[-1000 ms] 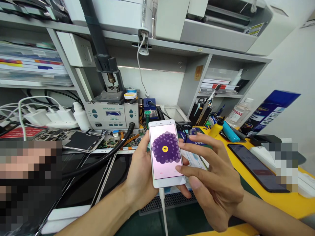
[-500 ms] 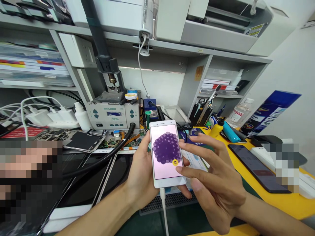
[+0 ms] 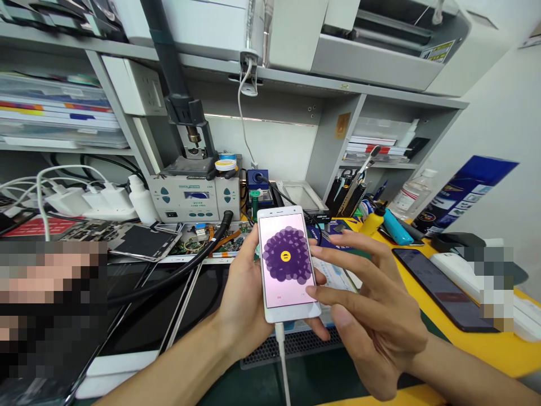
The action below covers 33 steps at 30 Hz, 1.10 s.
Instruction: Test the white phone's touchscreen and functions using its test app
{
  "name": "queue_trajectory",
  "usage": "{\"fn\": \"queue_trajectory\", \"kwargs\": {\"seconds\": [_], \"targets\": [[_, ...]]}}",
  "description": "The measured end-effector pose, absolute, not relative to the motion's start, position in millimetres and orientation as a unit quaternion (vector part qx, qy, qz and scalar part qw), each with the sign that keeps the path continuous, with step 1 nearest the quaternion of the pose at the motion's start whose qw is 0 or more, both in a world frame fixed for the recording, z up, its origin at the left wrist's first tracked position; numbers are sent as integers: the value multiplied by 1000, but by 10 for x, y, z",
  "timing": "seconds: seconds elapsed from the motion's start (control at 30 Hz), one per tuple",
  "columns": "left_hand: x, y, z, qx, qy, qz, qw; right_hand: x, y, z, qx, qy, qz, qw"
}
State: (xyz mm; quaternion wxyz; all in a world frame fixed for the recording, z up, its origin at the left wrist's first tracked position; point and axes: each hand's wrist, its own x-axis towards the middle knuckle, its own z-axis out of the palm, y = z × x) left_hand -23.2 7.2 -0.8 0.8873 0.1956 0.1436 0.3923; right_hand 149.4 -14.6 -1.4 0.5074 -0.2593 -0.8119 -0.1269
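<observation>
My left hand (image 3: 242,307) is wrapped round a white smartphone (image 3: 287,265) and holds it upright over the bench. Its lit screen shows a purple flower-like blob with a small yellow dot near the middle. A white cable (image 3: 282,361) is plugged into the phone's bottom edge and hangs down. My right hand (image 3: 372,316) hovers just right of the phone with fingers spread, the thumb tip at the screen's lower right edge. It holds nothing.
A hot-air rework station (image 3: 192,197) stands behind, with a black hose (image 3: 169,276) running across the bench. A dark phone (image 3: 443,287) lies on the yellow mat (image 3: 494,349) at right. White chargers (image 3: 84,200), a white bottle (image 3: 141,200) and a tool holder (image 3: 349,194) sit further back.
The yellow dot on the screen went from the middle to the lower right and back to the middle. My right thumb shifted slightly along the screen's lower right. The phone stayed in place.
</observation>
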Motion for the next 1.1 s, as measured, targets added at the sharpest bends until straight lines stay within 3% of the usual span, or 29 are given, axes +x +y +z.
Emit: {"fn": "queue_trajectory", "kwargs": {"seconds": [0.5, 0.73, 1.1], "targets": [[-240, 65, -2, 194, 136, 389, 890, 1484, -176, 7, -254, -805, -128, 520], [-212, 60, -17, 167, 171, 429, 871, 1481, -143, -21, -231, -840, -119, 475], [-205, 55, 2, 170, 180, 431, 867, 1498, -125, -28, -238, -839, -127, 473]]}}
